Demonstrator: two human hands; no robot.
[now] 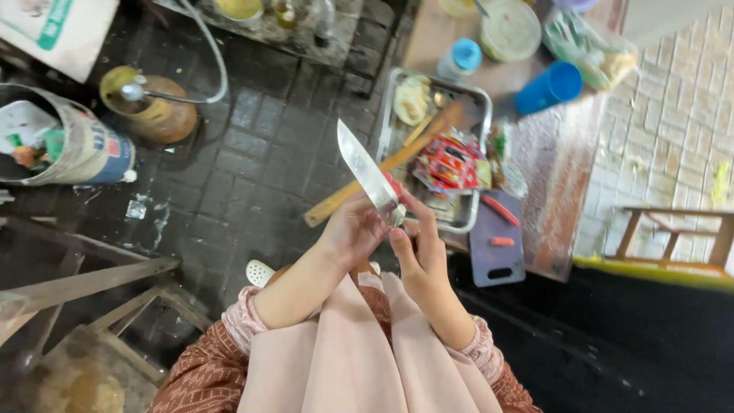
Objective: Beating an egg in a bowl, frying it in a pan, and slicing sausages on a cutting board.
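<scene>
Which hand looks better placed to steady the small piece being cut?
Probably the right hand: its fingers pinch at the small piece under the knife blade's base, while the left hand grips the handle.

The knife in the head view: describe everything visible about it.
The broad, shiny steel-bladed knife is held in front of the person's body, its blade angled up and to the left with the pointed tip uppermost. The blade looks bare and reflective. Its handle is mostly hidden, gripped where the left hand and right hand meet. Behind it lie a metal tray and a long wooden stick.
</scene>
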